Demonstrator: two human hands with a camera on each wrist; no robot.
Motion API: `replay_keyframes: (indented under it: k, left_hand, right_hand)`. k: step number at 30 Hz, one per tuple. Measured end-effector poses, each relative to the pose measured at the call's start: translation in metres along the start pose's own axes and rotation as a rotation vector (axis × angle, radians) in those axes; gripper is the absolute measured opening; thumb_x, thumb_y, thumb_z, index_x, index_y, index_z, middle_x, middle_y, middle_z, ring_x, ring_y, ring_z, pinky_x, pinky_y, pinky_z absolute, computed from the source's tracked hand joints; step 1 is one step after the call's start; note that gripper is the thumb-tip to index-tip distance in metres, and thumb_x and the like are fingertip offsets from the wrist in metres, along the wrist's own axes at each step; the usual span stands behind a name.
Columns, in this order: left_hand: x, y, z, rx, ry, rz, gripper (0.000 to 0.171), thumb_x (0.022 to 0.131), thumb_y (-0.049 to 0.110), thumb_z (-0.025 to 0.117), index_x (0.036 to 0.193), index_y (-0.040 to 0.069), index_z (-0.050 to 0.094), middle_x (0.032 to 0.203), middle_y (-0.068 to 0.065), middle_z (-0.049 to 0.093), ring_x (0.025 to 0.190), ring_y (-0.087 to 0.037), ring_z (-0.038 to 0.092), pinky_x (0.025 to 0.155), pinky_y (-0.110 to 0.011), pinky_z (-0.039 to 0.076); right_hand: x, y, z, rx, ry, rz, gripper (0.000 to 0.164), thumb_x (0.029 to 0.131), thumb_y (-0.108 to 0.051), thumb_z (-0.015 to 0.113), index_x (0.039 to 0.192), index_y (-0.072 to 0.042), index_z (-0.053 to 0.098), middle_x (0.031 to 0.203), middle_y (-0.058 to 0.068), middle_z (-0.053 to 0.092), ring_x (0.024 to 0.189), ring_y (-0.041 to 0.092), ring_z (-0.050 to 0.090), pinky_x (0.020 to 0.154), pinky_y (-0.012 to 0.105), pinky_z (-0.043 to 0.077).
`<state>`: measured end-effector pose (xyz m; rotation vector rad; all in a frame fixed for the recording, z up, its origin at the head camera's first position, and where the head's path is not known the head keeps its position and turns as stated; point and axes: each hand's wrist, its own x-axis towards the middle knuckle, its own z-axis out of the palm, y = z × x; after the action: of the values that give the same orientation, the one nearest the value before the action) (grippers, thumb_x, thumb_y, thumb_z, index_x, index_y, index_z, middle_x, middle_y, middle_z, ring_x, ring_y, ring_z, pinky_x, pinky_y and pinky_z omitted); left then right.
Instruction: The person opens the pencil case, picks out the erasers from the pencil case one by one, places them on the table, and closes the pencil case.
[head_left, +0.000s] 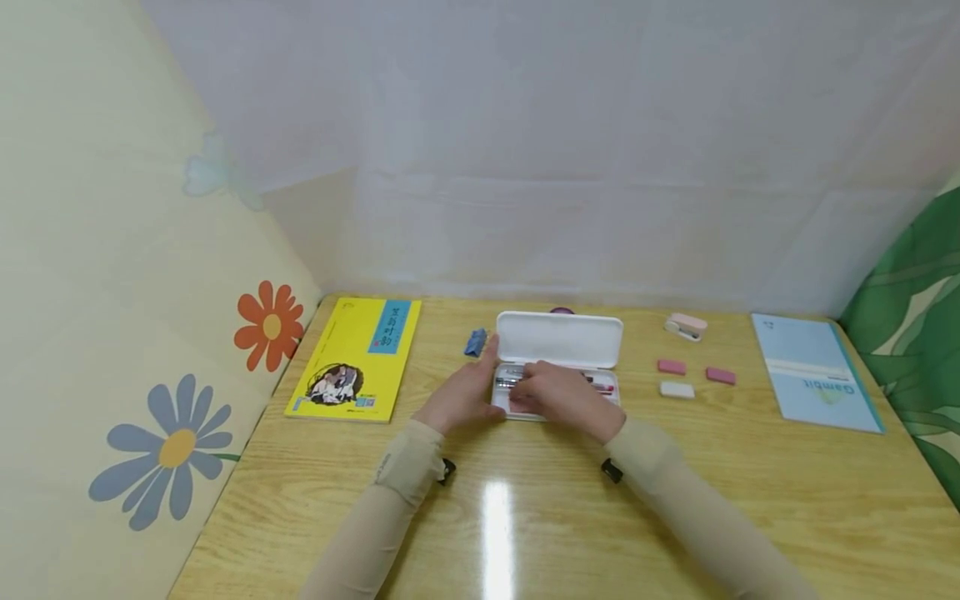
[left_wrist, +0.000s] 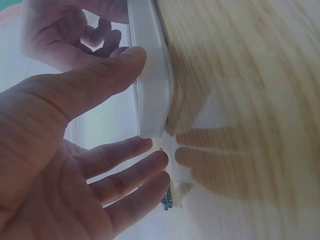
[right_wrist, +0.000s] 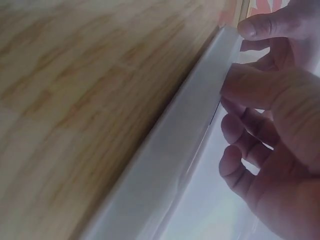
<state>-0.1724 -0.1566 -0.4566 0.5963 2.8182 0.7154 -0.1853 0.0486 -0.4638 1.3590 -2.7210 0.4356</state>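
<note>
A white pencil case (head_left: 558,340) stands open on the table, its lid raised at the back and several pens (head_left: 602,388) lying inside. My left hand (head_left: 467,390) is at the case's left end: in the left wrist view its thumb rests on the front wall and its other fingers reach past the end, fairly straight. Over the case's left half, my right hand (head_left: 564,398) dips in with bent fingers. A pink piece (head_left: 519,407) shows under its fingertips; I cannot tell whether they pinch it. In the right wrist view the right thumb (right_wrist: 250,85) lies at the front rim.
A small blue object (head_left: 475,342) sits left of the case, a yellow book (head_left: 352,358) farther left. To the right are two pink erasers (head_left: 671,367), a white eraser (head_left: 677,389), a pale stapler (head_left: 686,325) and a light blue notebook (head_left: 817,375). A purple thing (head_left: 562,310) peeks out behind the lid.
</note>
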Motion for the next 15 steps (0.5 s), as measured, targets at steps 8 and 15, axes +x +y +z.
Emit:
replay_keyframes:
  k: [8, 15]
  left_hand:
    - [0.0010, -0.0002, 0.0003, 0.007, -0.008, -0.002, 0.122, 0.078, 0.015, 0.089, 0.162, -0.002, 0.002, 0.143, -0.028, 0.057, 0.124, -0.040, 0.062, 0.112, -0.047, 0.049]
    - [0.0017, -0.0013, 0.0012, 0.008, -0.013, -0.003, 0.121, 0.078, 0.015, 0.088, 0.162, -0.001, 0.003, 0.140, -0.028, 0.059, 0.122, -0.039, 0.063, 0.111, -0.047, 0.049]
  right_hand:
    - [0.0051, -0.0024, -0.0024, -0.009, -0.099, 0.011, 0.018, 0.097, -0.019, 0.068, 0.111, -0.019, 0.079, 0.098, 0.000, 0.067, 0.087, 0.015, 0.060, 0.076, 0.028, 0.054]
    - [0.0075, -0.0002, 0.0016, -0.023, -0.111, -0.003, 0.010, 0.097, -0.015, 0.066, 0.105, -0.017, 0.072, 0.100, 0.000, 0.064, 0.090, 0.016, 0.059, 0.081, 0.031, 0.055]
